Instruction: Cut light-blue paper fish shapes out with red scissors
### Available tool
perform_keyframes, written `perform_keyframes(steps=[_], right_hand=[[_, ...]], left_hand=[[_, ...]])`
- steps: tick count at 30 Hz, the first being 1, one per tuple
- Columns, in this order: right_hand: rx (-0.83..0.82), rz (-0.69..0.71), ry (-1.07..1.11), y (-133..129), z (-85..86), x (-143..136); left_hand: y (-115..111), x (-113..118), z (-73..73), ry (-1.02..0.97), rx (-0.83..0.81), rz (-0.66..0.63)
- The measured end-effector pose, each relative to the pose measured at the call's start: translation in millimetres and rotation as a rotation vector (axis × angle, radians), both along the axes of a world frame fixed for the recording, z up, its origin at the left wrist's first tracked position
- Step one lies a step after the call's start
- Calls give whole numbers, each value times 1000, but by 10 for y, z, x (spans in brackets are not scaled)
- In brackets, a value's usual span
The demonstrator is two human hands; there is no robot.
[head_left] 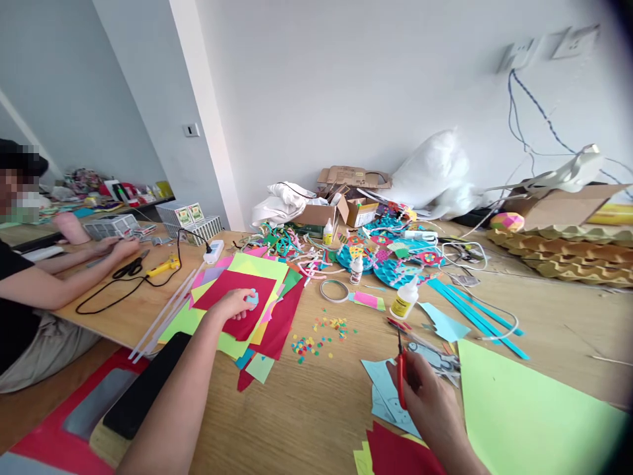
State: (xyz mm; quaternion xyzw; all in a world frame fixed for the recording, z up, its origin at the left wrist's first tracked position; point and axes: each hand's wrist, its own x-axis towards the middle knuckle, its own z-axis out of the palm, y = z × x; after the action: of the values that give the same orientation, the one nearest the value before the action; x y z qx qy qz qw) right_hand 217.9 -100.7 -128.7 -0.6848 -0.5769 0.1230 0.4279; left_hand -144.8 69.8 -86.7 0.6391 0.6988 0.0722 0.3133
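Note:
My left hand (234, 305) pinches a small light-blue paper cutout (252, 299) above a stack of coloured sheets, with a red sheet (212, 290) on top. In my right hand (430, 396) are red-handled scissors (401, 376), their dark blades pointing away from me. Whether the blades are fully closed is hard to make out. Beneath and beside that hand lie light-blue paper scraps (383, 389) with pencil drawings. A large pale-green sheet (534, 409) lies right of it, and red paper (395, 455) sits at the front edge.
Colourful paper dots (306, 346) are scattered mid-table near a roll of tape (334, 291). A white glue bottle (405, 298) stands beyond the scissors. Decorated blue crafts (390, 270), boxes (316, 216) and egg trays (558, 254) line the back. A co-worker's hands (123, 248) are at left, near a yellow glue gun (163, 266).

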Motion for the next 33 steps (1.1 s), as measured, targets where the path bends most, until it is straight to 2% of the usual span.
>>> perform_keyframes(steps=[3,5,7,9,13,15,17,21,24,27,33], right_hand=[[24,-61,50,9,17,53],[35,-117,89,16,33,105],[45,-186,136,20,48,165],[55,-252,176,22,59,224],[88,-298,235,21,73,294],[102,-299,248,20,77,301],[111,-293,251,20,81,296],[111,-271,245,20,87,273],[89,-259,225,18,87,257],[69,-251,193,14,80,247],[41,-223,156,23,40,246]], left_hand=[[-25,-17,183,7,32,-57],[-66,86,319,-6,117,-109],[-167,330,423,-37,193,-200],[-347,695,467,-88,210,-351],[-802,1484,359,-36,164,-959],[-953,1768,245,-38,136,-1069],[-999,1955,133,-2,210,-1203],[-861,2172,-6,67,292,-1155],[-750,2310,-57,113,287,-1123],[-738,2425,-90,161,272,-1119],[-780,2530,-74,205,251,-1222]])
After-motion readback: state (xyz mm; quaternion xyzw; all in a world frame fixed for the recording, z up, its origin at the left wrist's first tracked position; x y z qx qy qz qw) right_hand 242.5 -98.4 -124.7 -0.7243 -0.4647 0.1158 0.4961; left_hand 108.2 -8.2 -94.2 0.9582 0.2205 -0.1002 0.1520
